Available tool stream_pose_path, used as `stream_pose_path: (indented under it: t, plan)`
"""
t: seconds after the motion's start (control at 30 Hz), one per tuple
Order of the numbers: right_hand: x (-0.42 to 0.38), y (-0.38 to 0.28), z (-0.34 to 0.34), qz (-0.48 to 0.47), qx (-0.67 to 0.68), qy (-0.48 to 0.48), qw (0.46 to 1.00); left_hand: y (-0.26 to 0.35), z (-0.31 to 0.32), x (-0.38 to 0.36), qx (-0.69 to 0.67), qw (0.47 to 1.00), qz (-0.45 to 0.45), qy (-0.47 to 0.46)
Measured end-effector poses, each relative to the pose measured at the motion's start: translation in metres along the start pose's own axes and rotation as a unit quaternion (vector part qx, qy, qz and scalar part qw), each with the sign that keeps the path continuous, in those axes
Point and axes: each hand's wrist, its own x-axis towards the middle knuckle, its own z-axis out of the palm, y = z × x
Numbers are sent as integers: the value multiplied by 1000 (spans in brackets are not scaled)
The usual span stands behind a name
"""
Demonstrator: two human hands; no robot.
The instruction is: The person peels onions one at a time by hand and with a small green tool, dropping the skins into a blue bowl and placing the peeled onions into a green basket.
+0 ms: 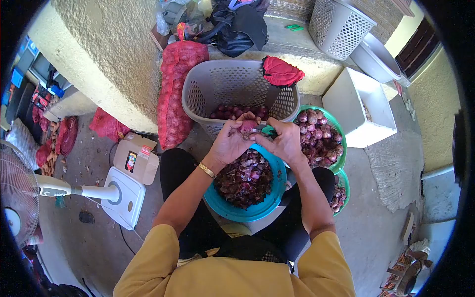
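Observation:
My left hand (230, 141) is closed around a red onion (249, 126), above the blue basin. In my right hand (286, 140) is a small knife with a green handle (268, 130); its blade is mostly hidden by my fingers at the onion. Below both hands, the blue basin (212, 202) holds a heap of onion skins (246, 180). Just beyond stands a tall grey basket (237, 74) with several red onions (241, 112) at its bottom. On the right, a green basket (341, 161) is full of unpeeled onions (319, 136).
A red net sack of onions (178, 94) leans left of the grey basket. A red cloth (281, 72) hangs on its rim. A second green basket (345, 198) sits by my right knee, and a white box (358, 111) stands farther right. A standing fan (59, 188) is at the left.

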Motion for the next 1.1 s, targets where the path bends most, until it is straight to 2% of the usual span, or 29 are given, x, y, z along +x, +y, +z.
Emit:
stream_pose_path:
  t: [0.23,0.53,0.6,0.7,0.8,0.87,1.0,1.1]
  plan:
    - [1,-1,-3,5,-4,-32,999,3,2,0,29,999,8,10]
    - [1,-5,-4,-1,28,-41,999,8,-1,1,67,997,-5,-47]
    - [1,-4,-5,-11,35,-33,999,12,9,-2,87,995,-42,-38]
    - [1,0,-8,28,17,-53,998,10,11,-3,114,992,-39,-27]
    - [1,-1,-7,1,6,-30,1000,7,4,-1,132,991,-21,-23]
    - [1,-5,-8,-80,-48,-43,995,8,8,-1,125,992,-11,-4]
    - [-1,-4,-5,-79,-47,-61,994,11,4,0,87,996,8,15]
    - [2,-10,-8,-39,-17,-19,999,12,5,0,87,996,9,-11]
